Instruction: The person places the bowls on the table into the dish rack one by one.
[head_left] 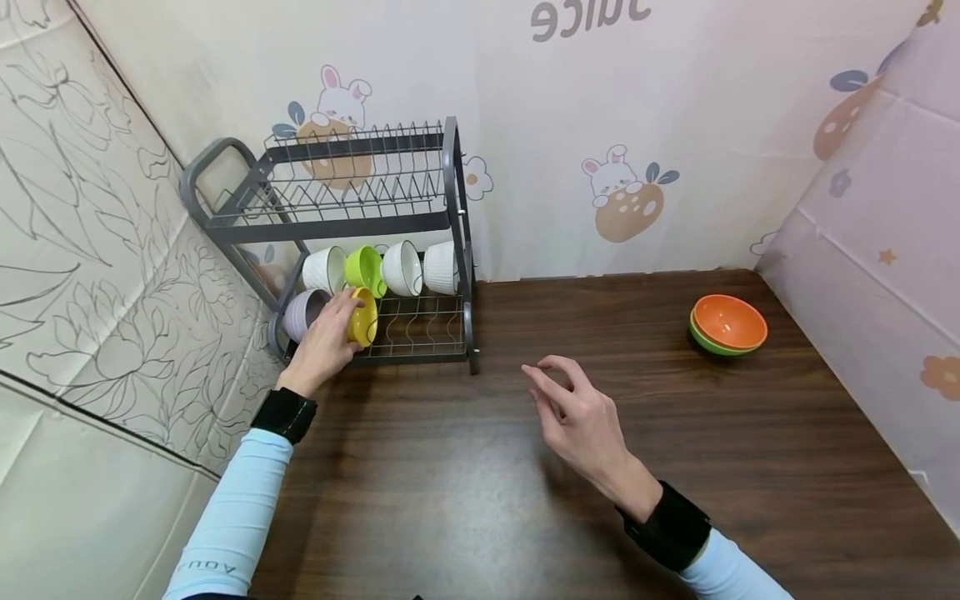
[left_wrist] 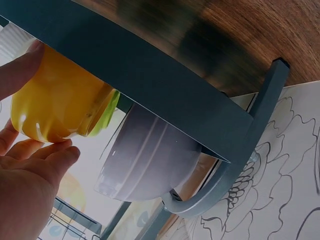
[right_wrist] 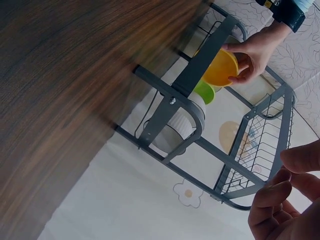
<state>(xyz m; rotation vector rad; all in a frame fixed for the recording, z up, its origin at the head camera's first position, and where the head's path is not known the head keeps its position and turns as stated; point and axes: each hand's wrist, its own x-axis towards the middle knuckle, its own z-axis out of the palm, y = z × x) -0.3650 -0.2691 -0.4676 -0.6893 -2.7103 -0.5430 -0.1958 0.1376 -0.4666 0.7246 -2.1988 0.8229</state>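
Observation:
My left hand (head_left: 324, 337) grips a yellow bowl (head_left: 363, 318) by its sides at the front of the lower shelf of a dark grey dish rack (head_left: 330, 225). In the left wrist view the thumb and fingers lie on opposite sides of the yellow bowl (left_wrist: 62, 95), which stands tilted on its side. A greyish-purple bowl (left_wrist: 150, 155) sits right beside it. Behind them are a green bowl (head_left: 364, 268) and several white bowls (head_left: 402, 268). My right hand (head_left: 577, 417) hovers above the table, right of the rack, fingers loosely bent and holding nothing.
An orange bowl (head_left: 729, 322) nested in a green bowl (head_left: 712, 346) stands on the brown wooden table (head_left: 450, 467) at the right. The rack's upper tier (head_left: 352, 187) overhangs the lower shelf. Patterned walls (head_left: 540, 167) enclose the back and sides.

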